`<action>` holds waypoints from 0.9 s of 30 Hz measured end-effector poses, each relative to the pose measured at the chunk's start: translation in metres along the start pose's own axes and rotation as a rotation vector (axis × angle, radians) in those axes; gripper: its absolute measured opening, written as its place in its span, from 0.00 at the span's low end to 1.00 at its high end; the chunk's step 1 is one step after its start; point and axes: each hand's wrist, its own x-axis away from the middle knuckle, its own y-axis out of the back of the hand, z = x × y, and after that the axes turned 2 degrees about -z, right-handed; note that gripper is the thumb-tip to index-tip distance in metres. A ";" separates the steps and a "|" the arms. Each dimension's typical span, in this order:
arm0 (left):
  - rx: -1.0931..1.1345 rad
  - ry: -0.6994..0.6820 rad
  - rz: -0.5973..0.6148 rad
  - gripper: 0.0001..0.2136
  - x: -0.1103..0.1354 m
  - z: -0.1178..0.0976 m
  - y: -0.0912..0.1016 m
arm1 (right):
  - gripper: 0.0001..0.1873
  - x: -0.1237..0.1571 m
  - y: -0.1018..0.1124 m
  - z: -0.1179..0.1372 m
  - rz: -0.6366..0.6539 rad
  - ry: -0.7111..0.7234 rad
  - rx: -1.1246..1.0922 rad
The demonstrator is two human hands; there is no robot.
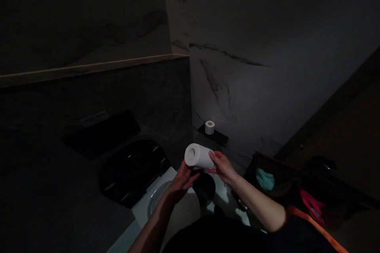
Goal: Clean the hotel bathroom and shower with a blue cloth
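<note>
A white toilet paper roll (202, 155) is held tilted above the toilet, its hollow core facing left. My right hand (221, 165) grips its right end, thumb on top and fingers underneath. Just below the roll's left end is my left hand (181, 180), its fingers stretched out and apart; a fingertip seems to touch the roll's lower edge. Beyond them, a second toilet paper roll (209, 128) stands upright on a small dark wall shelf (221, 137).
The white toilet (192, 205) stands below my hands with its black lid (133, 170) raised. A dark round bin (204, 187) is beside it. At right, a dark cart (279, 162) carries a teal cloth (265, 179) and a red cloth (312, 205). Marbled walls meet ahead; lighting is dim.
</note>
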 end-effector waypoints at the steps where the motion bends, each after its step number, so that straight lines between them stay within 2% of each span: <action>1: -0.037 -0.076 -0.068 0.49 0.000 0.004 0.000 | 0.41 0.003 -0.003 -0.004 0.014 -0.012 0.003; 3: -0.055 -0.197 -0.199 0.49 -0.002 0.006 0.000 | 0.40 0.008 -0.003 -0.005 0.076 0.021 0.153; 4: -0.054 -0.230 -0.243 0.48 -0.002 0.006 -0.001 | 0.39 0.009 -0.001 -0.002 0.099 0.093 0.272; 6: -0.074 -0.225 -0.274 0.47 -0.002 0.001 -0.003 | 0.34 0.007 0.004 0.007 0.156 0.311 0.492; 8: -0.092 -0.175 -0.282 0.45 0.000 -0.002 -0.004 | 0.30 0.002 0.007 0.016 0.257 0.505 0.596; 10: -0.087 -0.146 -0.299 0.44 0.001 -0.001 -0.004 | 0.27 -0.003 0.006 0.018 0.341 0.559 0.607; 13: -0.056 -0.146 -0.321 0.46 0.000 0.007 -0.002 | 0.22 -0.006 0.001 0.010 0.259 0.517 0.546; 16: -0.045 -0.126 -0.295 0.47 -0.003 0.016 0.002 | 0.22 -0.010 0.002 0.003 0.205 0.359 0.462; 19: -0.043 -0.136 -0.279 0.46 -0.006 0.020 0.004 | 0.30 -0.015 0.008 0.006 0.307 0.121 0.388; 21: -0.057 -0.132 -0.282 0.47 -0.006 0.021 0.004 | 0.33 -0.018 0.013 0.010 0.387 0.017 0.375; 24: -0.092 -0.087 -0.258 0.47 -0.005 0.021 0.007 | 0.32 -0.019 0.020 0.011 0.447 -0.048 0.420; 27: -0.095 -0.054 -0.251 0.42 -0.006 0.024 0.011 | 0.30 -0.016 0.024 0.006 0.454 -0.016 0.409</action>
